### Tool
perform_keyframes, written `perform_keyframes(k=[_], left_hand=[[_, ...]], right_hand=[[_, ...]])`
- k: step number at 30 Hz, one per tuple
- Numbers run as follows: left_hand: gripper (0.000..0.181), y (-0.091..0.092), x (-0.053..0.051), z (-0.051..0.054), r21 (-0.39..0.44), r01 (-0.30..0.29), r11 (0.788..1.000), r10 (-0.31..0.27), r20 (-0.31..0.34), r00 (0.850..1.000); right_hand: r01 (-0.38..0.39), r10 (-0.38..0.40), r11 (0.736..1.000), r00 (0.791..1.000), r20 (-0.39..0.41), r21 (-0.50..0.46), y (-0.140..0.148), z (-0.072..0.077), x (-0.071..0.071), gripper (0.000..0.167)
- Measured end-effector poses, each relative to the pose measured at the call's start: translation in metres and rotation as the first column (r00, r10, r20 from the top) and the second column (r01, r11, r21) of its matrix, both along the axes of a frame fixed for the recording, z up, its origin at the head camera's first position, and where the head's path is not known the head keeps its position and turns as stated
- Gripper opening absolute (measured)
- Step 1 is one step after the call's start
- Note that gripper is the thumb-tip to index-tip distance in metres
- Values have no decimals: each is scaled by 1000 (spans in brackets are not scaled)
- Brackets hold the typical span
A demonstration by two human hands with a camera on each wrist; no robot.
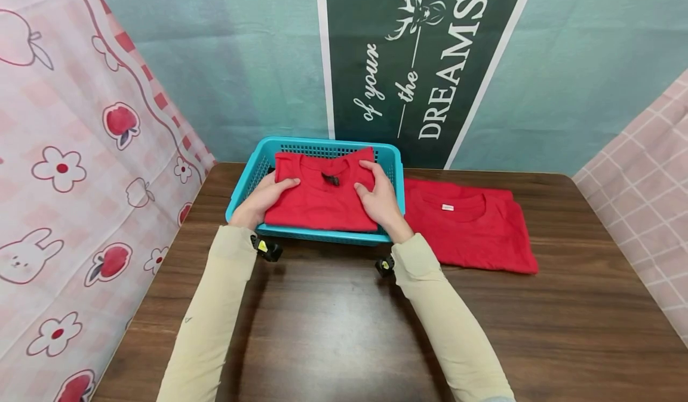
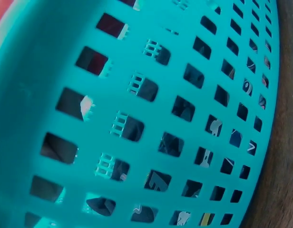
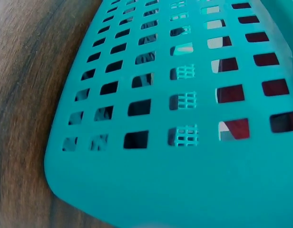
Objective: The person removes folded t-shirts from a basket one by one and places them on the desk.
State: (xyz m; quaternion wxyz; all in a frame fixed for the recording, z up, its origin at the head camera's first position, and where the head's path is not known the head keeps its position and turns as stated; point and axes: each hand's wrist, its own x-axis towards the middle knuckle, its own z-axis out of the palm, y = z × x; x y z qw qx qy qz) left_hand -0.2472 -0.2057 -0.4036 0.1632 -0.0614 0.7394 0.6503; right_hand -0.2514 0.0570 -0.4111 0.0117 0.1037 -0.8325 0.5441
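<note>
From the head: pinching the folded red fabric T-shirt (image 1: 328, 205) by opposite sides with the left-hand grip (image 1: 265, 198) and right-hand grip (image 1: 380, 199), inside the turquoise latticed plastic basket (image 1: 322, 235) on the brown wood-grain worktop (image 1: 333, 330), just left of another folded red T-shirt (image 1: 473, 238). From the left wrist: facing the basket's holed wall. From the right wrist: likewise, with red behind some holes.

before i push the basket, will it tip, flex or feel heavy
The basket probably won't tip easily, as it is wide and stands flat on the table. It looks like thin plastic full of holes, so it may be light for its size and flex a little.
</note>
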Motion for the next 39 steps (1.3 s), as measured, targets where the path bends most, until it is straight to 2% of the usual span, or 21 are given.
perform_keyframes(k=[6,12,21,24,30,34,39], left_hand=[[62,-1,5,1,91,14,996,-16,23,1000],[66,-5,12,4,217,30,976,-45,66,997],[59,-5,19,6,275,-1,962,-17,62,998],[59,-4,22,7,315,-5,949,-18,72,997],[53,-1,28,7,429,-2,903,-39,86,996],[47,2,34,8,454,-14,891,-29,89,996],[39,4,41,10,486,33,873,-64,47,997]], right_hand=[[11,-10,999,1000,17,-31,2,3,5,62],[22,-19,994,999,33,-107,5,7,7,61],[-5,17,991,995,94,-130,9,11,15,67],[-13,28,991,994,107,-130,11,11,17,71],[-44,67,986,988,141,-163,15,11,23,72],[-54,79,982,987,138,-179,19,13,27,72],[-49,76,978,989,126,-204,23,15,31,70]])
